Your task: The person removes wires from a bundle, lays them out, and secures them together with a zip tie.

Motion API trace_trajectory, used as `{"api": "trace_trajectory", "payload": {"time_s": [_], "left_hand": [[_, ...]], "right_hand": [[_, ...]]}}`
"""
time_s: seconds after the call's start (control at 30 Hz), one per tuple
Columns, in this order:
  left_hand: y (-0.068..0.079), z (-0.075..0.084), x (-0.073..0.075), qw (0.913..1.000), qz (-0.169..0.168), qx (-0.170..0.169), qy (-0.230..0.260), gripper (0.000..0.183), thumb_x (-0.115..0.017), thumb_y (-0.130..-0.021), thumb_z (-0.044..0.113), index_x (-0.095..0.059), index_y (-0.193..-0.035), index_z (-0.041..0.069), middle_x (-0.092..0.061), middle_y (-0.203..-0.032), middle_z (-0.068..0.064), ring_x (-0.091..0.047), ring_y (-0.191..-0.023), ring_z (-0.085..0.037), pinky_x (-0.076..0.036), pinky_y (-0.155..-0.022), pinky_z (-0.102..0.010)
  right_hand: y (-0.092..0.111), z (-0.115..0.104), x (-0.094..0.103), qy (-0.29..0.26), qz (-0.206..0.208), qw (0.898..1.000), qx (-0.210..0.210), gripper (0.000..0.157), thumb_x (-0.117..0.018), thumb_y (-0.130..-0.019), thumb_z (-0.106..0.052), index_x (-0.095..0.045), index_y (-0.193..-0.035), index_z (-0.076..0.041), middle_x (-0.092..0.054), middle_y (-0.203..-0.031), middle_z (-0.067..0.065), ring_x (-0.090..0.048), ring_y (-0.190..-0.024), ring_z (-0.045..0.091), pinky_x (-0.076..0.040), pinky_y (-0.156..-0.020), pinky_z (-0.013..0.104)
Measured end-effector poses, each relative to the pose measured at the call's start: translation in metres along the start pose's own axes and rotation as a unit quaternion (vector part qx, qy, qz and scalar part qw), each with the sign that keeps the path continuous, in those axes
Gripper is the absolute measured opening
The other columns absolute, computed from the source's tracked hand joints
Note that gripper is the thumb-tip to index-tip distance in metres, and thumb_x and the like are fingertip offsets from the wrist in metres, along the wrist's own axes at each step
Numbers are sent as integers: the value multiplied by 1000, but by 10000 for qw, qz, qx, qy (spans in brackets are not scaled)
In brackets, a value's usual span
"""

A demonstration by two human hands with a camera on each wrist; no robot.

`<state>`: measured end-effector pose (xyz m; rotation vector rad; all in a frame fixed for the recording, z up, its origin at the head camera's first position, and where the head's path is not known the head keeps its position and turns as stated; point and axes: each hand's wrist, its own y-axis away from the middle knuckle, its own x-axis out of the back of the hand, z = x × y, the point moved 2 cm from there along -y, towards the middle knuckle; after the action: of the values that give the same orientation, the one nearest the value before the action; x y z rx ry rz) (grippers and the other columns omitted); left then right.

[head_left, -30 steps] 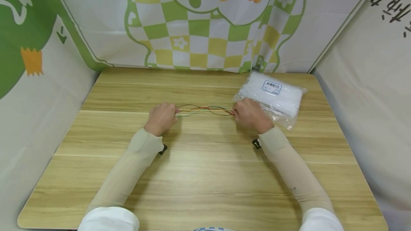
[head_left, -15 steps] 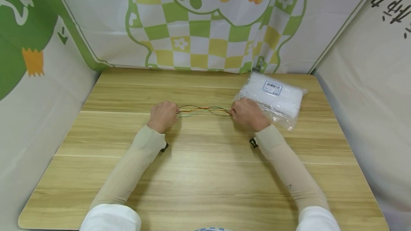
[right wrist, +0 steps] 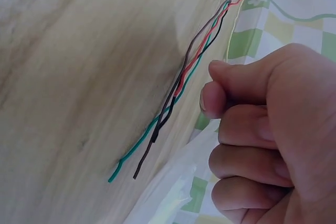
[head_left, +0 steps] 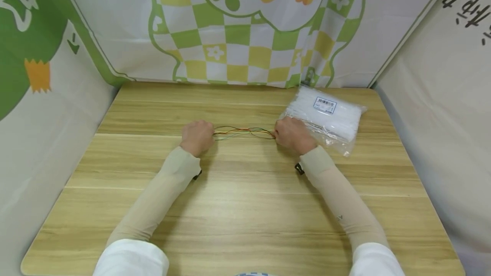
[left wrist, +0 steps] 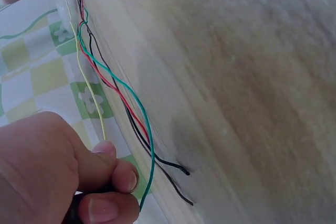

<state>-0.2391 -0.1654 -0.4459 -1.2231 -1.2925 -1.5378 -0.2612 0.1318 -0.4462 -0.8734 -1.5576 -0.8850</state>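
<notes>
A bundle of thin wires (head_left: 245, 131) stretches sideways between my hands near the back half of the table. My left hand (head_left: 197, 137) pinches one end of the yellow wire (left wrist: 98, 109) between thumb and forefinger. At the opposite end of that wire, my right hand (head_left: 294, 134) pinches it the same way, other fingers curled in. Green (left wrist: 143, 106), red (left wrist: 126, 102), black (left wrist: 168, 163) and brown (right wrist: 142, 162) wires run beside it, loosely twisted together, with loose ends past my fingertips in the wrist views.
A clear plastic bag (head_left: 326, 116) full of white strips, with a barcode label, lies at the back right, right behind my right hand. The wooden table (head_left: 245, 212) meets patterned cloth (head_left: 249, 50) at the back and pale cloth on both sides.
My right hand has shifted slightly left and my left hand slightly right, so the gap between them is narrower. Both keep their pinch on the yellow wire.
</notes>
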Motion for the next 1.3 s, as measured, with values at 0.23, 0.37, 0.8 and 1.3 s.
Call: {"api": "trace_trajectory", "payload": {"time_s": [0.23,0.37,0.8,1.3], "left_hand": [[2,-1,2,9998,-104,-125,-80,16,-61,-100,12,-64,-85,8,-50,-69,-4,-41,-59,-16,-35,-50,-30],[5,-1,4,9997,-89,-206,-30,24,-61,-101,14,-58,-78,9,-45,-66,-1,-39,-57,-14,-36,-50,-28],[23,8,7,9958,709,-526,226,42,-44,-106,16,-37,-64,16,-32,-59,1,-33,-55,-15,-35,-48,-31],[29,30,-2,9902,693,-967,733,41,-49,-106,16,-48,-65,14,-45,-66,-3,-45,-63,-20,-45,-58,-37]], "right_hand": [[1,6,-3,96,-62,9999,-76,32,-66,-103,-31,-71,-80,-10,-75,-85,14,-73,-82,36,-60,-80,53],[2,6,-3,97,70,9999,116,35,-64,-105,-32,-73,-80,-10,-76,-85,14,-74,-82,37,-59,-80,54],[5,4,-3,66,333,9980,535,35,-70,-101,-41,-76,-83,-11,-78,-83,8,-74,-76,27,-61,-80,49],[10,-3,7,-507,663,9951,538,18,-71,-99,-17,-66,-84,-9,-69,-77,7,-66,-72,24,-58,-70,40]]}}
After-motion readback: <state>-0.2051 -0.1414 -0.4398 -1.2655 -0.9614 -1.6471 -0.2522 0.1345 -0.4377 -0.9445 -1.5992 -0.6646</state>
